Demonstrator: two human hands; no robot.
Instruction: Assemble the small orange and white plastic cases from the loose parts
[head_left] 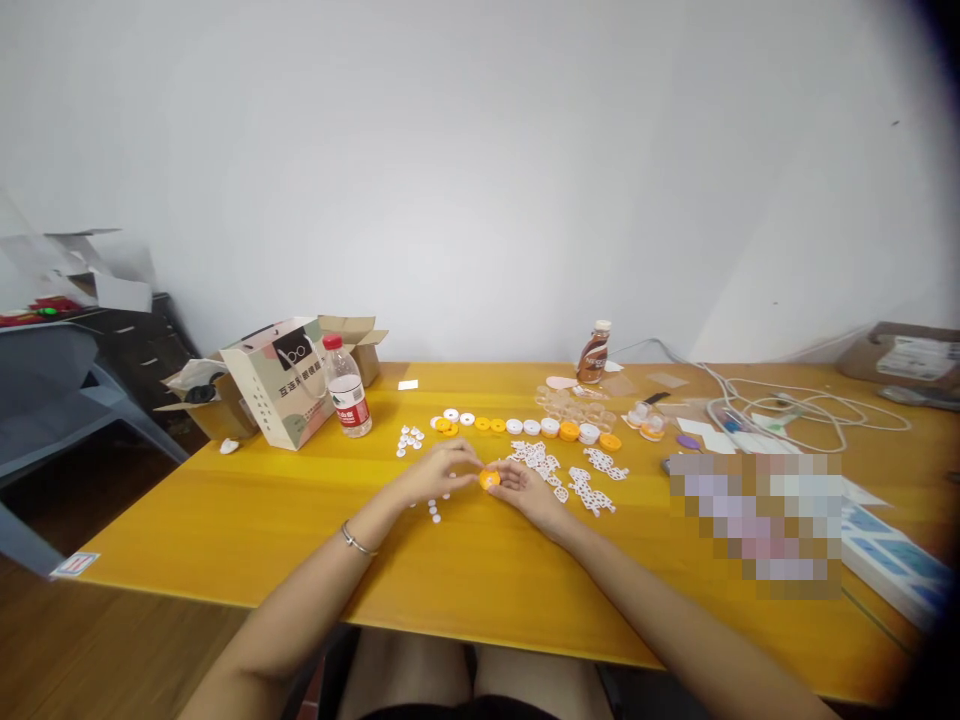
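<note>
Both of my hands meet over the middle of the table around a small round orange disc [490, 480] with a pale centre. My right hand [531, 494] grips its right side between thumb and fingers. Thumb and fingertips of my left hand [439, 472] are closed at its left edge. Beyond my hands runs a row of white and orange round pieces [532, 427], some looking thicker or stacked. Small white pieces [409, 438] lie past my left hand, and a few white dots [433, 510] are below it. White perforated cut-out pieces [534, 456] spread beside my right hand.
At the left stand a paper bag [281, 385], a red-capped water bottle [347, 390] and open cardboard boxes [356, 340]. A brown bottle [594, 353] is at the back. White cables [787, 400] coil at the right, near a blurred patch [757, 515] and a blue-white box [892, 560].
</note>
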